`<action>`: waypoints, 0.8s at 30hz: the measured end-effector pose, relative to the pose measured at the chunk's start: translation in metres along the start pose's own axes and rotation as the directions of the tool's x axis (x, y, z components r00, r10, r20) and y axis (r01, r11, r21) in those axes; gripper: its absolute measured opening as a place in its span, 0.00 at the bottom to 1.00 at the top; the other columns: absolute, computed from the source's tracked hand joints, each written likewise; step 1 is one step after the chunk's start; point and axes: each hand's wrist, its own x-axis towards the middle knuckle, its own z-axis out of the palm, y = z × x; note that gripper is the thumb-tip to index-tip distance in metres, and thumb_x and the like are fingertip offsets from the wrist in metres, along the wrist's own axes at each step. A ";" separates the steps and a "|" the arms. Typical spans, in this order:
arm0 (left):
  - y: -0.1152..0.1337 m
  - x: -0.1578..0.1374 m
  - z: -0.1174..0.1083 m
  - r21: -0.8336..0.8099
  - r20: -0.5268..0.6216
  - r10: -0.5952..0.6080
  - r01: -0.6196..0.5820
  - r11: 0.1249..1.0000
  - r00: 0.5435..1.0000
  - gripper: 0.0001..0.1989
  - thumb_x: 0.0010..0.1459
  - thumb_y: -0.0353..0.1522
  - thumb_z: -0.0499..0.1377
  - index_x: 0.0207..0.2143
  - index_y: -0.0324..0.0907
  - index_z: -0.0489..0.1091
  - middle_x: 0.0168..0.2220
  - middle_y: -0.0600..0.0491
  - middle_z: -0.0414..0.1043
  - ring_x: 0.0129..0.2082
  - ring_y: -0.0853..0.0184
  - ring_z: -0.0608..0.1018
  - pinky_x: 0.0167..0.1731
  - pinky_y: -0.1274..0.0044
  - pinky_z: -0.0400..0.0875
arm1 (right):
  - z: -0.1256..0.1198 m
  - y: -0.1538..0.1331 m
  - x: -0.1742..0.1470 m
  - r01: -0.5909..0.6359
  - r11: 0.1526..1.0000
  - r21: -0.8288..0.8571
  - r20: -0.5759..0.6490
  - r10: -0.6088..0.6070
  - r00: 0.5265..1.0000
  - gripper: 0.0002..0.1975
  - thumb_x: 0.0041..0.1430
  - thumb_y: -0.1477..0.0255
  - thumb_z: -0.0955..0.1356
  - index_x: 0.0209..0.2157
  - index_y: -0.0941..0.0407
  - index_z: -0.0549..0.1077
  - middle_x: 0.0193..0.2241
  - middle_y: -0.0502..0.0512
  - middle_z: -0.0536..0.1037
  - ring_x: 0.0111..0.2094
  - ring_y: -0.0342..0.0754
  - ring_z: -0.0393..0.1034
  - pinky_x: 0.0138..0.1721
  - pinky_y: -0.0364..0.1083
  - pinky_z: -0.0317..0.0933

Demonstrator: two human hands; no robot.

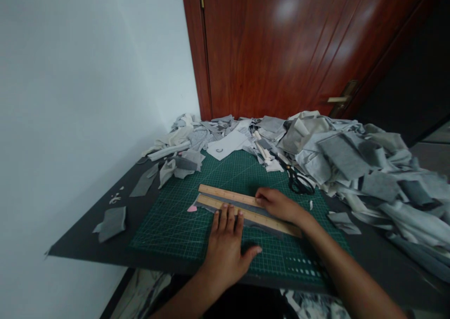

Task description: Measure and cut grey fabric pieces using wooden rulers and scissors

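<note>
Two wooden rulers lie slanted and roughly side by side on the green cutting mat [168, 234]. My left hand [227, 244] rests flat on the nearer ruler [270, 221], its fingers stretched over it and the thumb spread to the right. My right hand [279, 204] has its fingers curled at the right end of the farther ruler [225, 194], pinching it. Between and beneath the rulers shows a strip of grey fabric [258, 209], partly hidden by them. A small pink piece [191, 208] sits by the left end of the nearer ruler.
Black-handled scissors [298, 183] lie beyond my right hand. A large heap of grey and white fabric scraps [344, 155] covers the table's right and back. A white paper [227, 144] lies at the back. Loose grey scraps [112, 224] are at the left, near the wall.
</note>
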 end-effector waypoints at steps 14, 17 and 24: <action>0.035 0.009 0.010 0.000 -0.038 -0.097 0.097 0.995 0.995 0.48 0.60 0.61 0.53 0.66 0.31 0.62 0.70 0.32 0.55 0.71 0.39 0.55 0.66 0.48 0.57 | -0.007 -0.008 0.002 0.113 0.991 -0.074 -0.261 -0.129 0.957 0.08 0.69 0.71 0.67 0.46 0.55 0.77 0.44 0.58 0.78 0.47 0.52 0.72 0.51 0.48 0.63; 0.021 0.003 0.004 0.008 -0.086 -0.043 0.044 0.999 0.995 0.42 0.62 0.56 0.57 0.65 0.33 0.64 0.69 0.34 0.57 0.70 0.42 0.59 0.64 0.52 0.62 | 0.011 -0.029 -0.001 0.260 0.965 -0.043 -0.135 -0.264 0.955 0.08 0.69 0.71 0.68 0.47 0.55 0.77 0.41 0.57 0.77 0.42 0.51 0.73 0.46 0.47 0.65; -0.070 -0.001 -0.019 0.076 -0.199 -0.096 0.113 0.991 0.975 0.26 0.67 0.40 0.56 0.61 0.33 0.68 0.65 0.35 0.64 0.67 0.44 0.64 0.64 0.54 0.63 | 0.025 -0.037 -0.004 0.225 0.958 -0.177 -0.084 -0.242 0.967 0.08 0.68 0.72 0.68 0.45 0.56 0.78 0.42 0.58 0.75 0.45 0.52 0.71 0.49 0.50 0.63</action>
